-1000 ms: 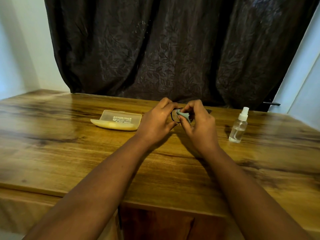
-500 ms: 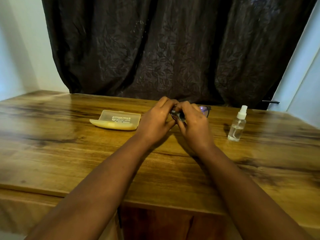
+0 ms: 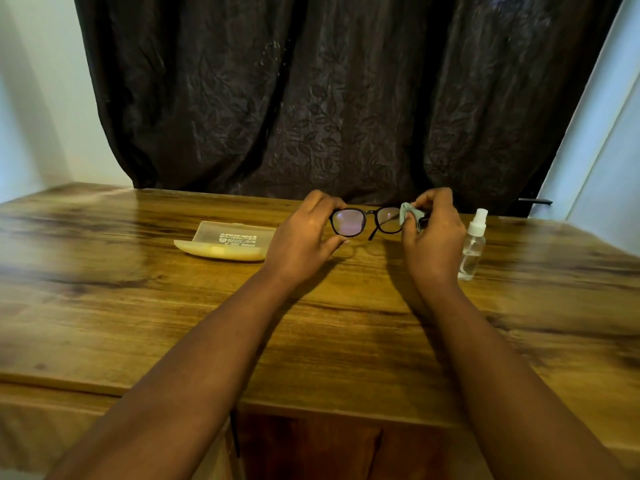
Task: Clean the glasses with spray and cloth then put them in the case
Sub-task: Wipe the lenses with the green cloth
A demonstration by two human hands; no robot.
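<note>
Glasses point(image 3: 365, 221) above table point(image 3: 138, 306) | left hand point(image 3: 304, 237) grip pinches frame | right hand point(image 3: 433, 233) pinches cloth point(image 3: 408, 214)

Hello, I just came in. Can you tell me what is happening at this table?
A person is cleaning a pair of black-framed glasses, held up above the wooden table. The left hand grips the frame at one lens, while the right hand pinches a light green cloth over the other lens. A small clear spray bottle stands to the right of the hands. The pale yellow glasses case lies on the table to the left, its lid down, not yet used.
</note>
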